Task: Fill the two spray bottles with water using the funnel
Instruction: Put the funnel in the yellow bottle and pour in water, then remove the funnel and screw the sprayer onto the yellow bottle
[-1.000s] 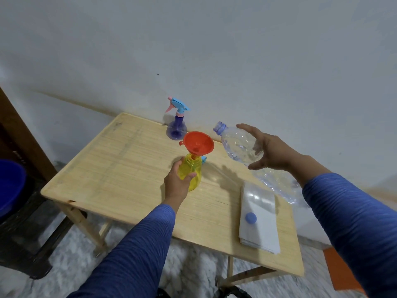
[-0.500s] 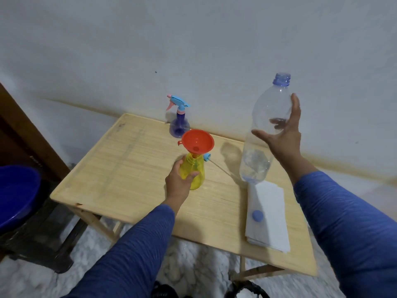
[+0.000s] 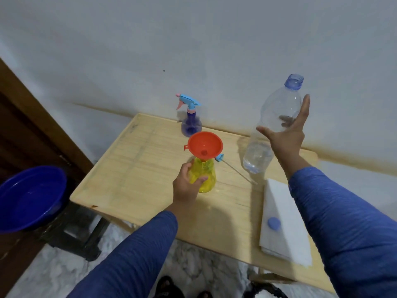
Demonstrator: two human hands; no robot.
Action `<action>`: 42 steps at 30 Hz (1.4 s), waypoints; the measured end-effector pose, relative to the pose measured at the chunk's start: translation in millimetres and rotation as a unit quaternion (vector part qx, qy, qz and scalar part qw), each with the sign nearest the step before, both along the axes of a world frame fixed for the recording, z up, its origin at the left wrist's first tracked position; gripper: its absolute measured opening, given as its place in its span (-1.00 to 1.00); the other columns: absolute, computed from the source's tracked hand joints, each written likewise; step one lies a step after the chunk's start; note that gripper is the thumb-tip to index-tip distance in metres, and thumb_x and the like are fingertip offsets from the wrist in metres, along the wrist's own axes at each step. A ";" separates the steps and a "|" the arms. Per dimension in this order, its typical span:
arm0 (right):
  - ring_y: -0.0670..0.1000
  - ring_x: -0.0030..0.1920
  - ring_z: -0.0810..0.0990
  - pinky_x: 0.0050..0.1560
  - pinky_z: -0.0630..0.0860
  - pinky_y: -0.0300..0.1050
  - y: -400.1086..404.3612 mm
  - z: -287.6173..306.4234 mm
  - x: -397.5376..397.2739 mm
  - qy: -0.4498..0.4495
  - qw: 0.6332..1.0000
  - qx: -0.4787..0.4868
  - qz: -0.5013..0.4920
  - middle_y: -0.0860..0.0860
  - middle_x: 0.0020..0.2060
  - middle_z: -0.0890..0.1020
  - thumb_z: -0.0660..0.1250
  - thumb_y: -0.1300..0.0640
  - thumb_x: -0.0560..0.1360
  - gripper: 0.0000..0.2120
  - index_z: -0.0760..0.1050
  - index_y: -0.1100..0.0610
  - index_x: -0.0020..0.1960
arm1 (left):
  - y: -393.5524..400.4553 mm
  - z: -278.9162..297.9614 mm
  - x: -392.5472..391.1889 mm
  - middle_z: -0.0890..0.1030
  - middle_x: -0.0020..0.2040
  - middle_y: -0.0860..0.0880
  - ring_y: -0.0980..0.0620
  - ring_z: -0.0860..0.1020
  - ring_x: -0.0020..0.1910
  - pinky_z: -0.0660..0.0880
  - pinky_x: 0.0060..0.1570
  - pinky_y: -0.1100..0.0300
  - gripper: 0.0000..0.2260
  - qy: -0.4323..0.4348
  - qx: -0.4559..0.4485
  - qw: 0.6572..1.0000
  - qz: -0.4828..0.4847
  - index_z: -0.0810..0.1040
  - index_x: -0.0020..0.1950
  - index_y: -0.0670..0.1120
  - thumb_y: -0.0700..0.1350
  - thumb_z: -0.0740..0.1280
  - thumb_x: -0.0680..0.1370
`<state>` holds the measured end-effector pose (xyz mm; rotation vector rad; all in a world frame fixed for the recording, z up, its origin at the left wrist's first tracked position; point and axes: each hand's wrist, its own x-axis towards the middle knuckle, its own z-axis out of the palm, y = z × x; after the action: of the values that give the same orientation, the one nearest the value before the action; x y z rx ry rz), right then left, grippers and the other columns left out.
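Yellow spray bottle (image 3: 205, 176) stands upright at the centre of the wooden table (image 3: 137, 168), long axis vertical, its neck open to 12 o'clock. Orange funnel (image 3: 205, 144) sits in that neck, mouth upward, small tab pointing to 9 o'clock. Left hand (image 3: 185, 186) wraps the bottle's lower body from the 7 o'clock side, fingers curled about it, thumb across the front.

Detached spray head (image 3: 219, 157) lies on the table just at 3 o'clock of the yellow bottle, its thin dip tube running toward 4 o'clock.

Clear water bottle (image 3: 272, 125), uncapped, stands nearly upright at 3 o'clock of the funnel, mouth up and tilted slightly to 1 o'clock, with water in its bottom part only. Right hand (image 3: 286, 136) grips its midsection, fingers spread long around the far side, thumb out toward 9 o'clock.

Purple spray bottle (image 3: 191, 124), head fitted, stands upright at 12 o'clock of the funnel, nozzle pointing to 9 o'clock.

Blue cap (image 3: 274, 223) rests on white folded paper (image 3: 283, 222) at 4 o'clock.
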<state>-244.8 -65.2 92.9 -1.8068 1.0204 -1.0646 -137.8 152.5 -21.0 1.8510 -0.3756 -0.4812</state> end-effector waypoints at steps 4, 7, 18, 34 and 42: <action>-0.01 0.11 0.50 0.17 0.36 -0.16 -2.5 -5.6 3.8 -0.006 1.000 0.004 -0.002 0.06 0.10 0.52 0.61 0.10 0.19 0.17 -0.14 -0.15 0.51 | 0.6 0.9 2.6 0.52 0.11 0.11 0.08 0.48 0.08 0.42 -0.01 0.22 -0.52 0.001 0.007 1.000 -0.008 0.40 0.26 0.07 -0.03 0.48 0.39; 0.01 0.12 0.50 0.19 0.37 -0.14 -3.2 -6.8 3.1 0.005 1.000 0.003 -0.007 0.08 0.09 0.51 0.61 0.08 0.19 0.19 -0.16 -0.13 0.51 | 0.2 -1.3 5.2 0.53 0.14 0.09 0.04 0.49 0.11 0.47 0.05 0.15 -0.51 -0.002 0.012 1.000 -0.012 0.41 0.25 0.08 0.00 0.49 0.37; -0.01 0.17 0.48 0.20 0.47 -0.02 79.6 -22.8 0.6 -0.034 0.991 -0.047 -0.118 0.01 0.18 0.41 0.46 0.05 0.39 -0.22 0.12 -0.05 0.49 | 4.8 -3.1 9.5 0.50 0.20 0.10 0.12 0.45 0.15 0.41 0.18 0.19 -0.41 -0.037 -0.020 0.998 -0.046 0.39 0.35 0.01 -0.09 0.51 0.37; -0.02 0.12 0.56 0.12 0.49 -0.21 164.2 -25.2 38.9 -0.023 0.999 0.029 0.027 -0.01 0.12 0.58 0.49 0.21 0.37 -0.79 0.64 0.13 0.00 | 8.6 5.4 23.3 0.56 0.17 0.06 0.13 0.48 0.09 0.35 0.05 0.27 -0.47 -0.046 -0.027 0.993 -0.103 0.42 0.29 0.05 -0.07 0.51 0.36; 0.00 0.04 0.62 0.10 0.52 -0.22 164.6 -13.4 42.0 -0.011 0.999 0.033 -0.002 0.03 0.13 0.59 0.49 0.16 0.38 -0.78 0.63 0.14 0.03 | 8.6 3.3 26.3 0.54 0.21 0.03 0.06 0.47 0.16 0.35 0.09 0.23 -0.45 -0.039 -0.030 0.992 -0.115 0.42 0.31 0.05 -0.08 0.51 0.36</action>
<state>-202.8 99.4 79.4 -1.7380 1.0354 -1.0401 -111.4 161.0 -17.7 1.7796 -0.6540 -0.5493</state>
